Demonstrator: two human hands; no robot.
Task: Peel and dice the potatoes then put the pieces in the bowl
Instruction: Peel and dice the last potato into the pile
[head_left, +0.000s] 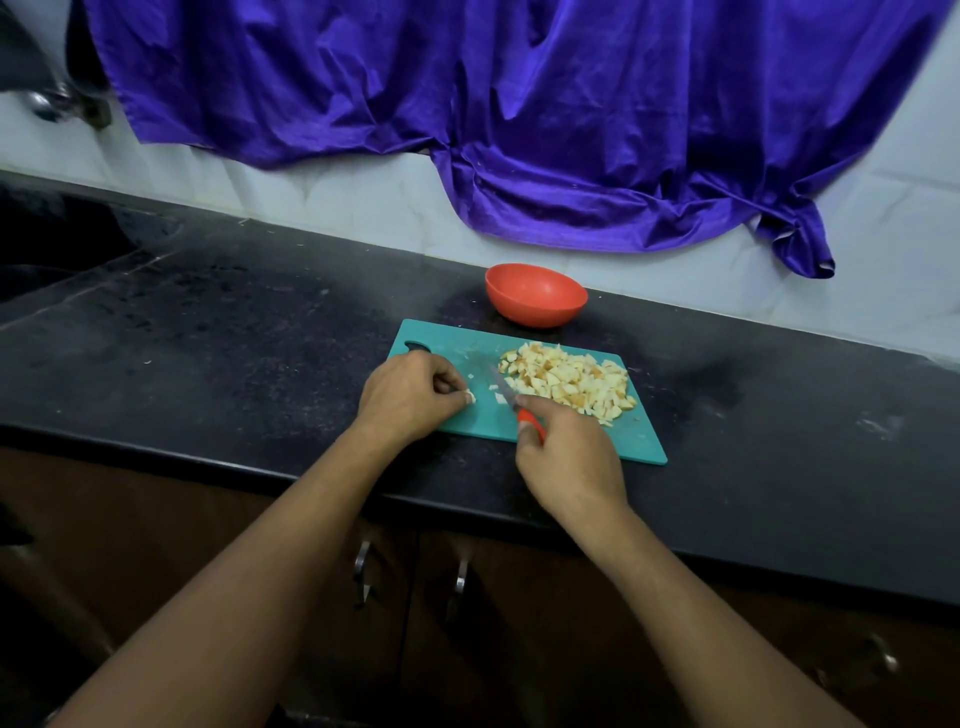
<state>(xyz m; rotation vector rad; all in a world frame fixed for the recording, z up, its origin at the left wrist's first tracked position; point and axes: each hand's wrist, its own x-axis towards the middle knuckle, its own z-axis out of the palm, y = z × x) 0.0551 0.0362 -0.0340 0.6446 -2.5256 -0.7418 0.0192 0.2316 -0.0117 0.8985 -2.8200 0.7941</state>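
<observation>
A teal cutting board (641, 441) lies on the black counter. A heap of diced potato (569, 382) covers its right half. My left hand (410, 395) rests on the board's left part and pinches a small potato piece (470, 396) at its fingertips. My right hand (569, 462) grips a knife (506, 389) by its red handle, forefinger stretched along the top, blade lying flat-ish toward the heap. A few loose bits lie beside the blade. A red bowl (536, 294) stands just behind the board; nothing shows inside it.
A purple cloth (519, 104) hangs down the white tiled wall and drapes onto the counter's back edge behind the bowl. A dark sink recess (57, 244) sits at the far left. Cabinet doors with metal handles (361, 569) are below the counter edge.
</observation>
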